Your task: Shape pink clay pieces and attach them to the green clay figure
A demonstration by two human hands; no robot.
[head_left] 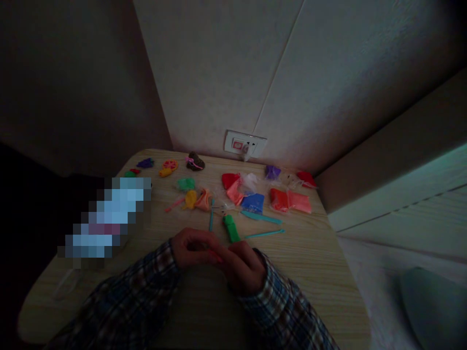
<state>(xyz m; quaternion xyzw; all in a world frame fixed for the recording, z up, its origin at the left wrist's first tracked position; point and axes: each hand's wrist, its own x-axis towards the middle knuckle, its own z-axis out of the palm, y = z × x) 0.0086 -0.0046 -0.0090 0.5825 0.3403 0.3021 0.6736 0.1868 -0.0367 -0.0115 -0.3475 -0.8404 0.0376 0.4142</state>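
My left hand (195, 247) and my right hand (242, 266) meet above the front part of the wooden table. Between their fingers is a small piece of red modelling clay (216, 256), mostly covered by the fingertips. Both hands are closed around it. Just beyond my right hand lies a green clay stick (231, 228). To its right are a blue plastic clay knife (261, 217) and a thin blue modelling tool (265, 234). Another thin blue tool (211, 216) points away from my left hand.
Clear bags of clay, among them a blue packet (253, 202) and a red packet (279, 200), lie at the back right. Yellow clay (190, 199), green clay (186, 183) and a brown lump (195, 161) sit further left. A blurred-out bright device (109, 218) stands at left.
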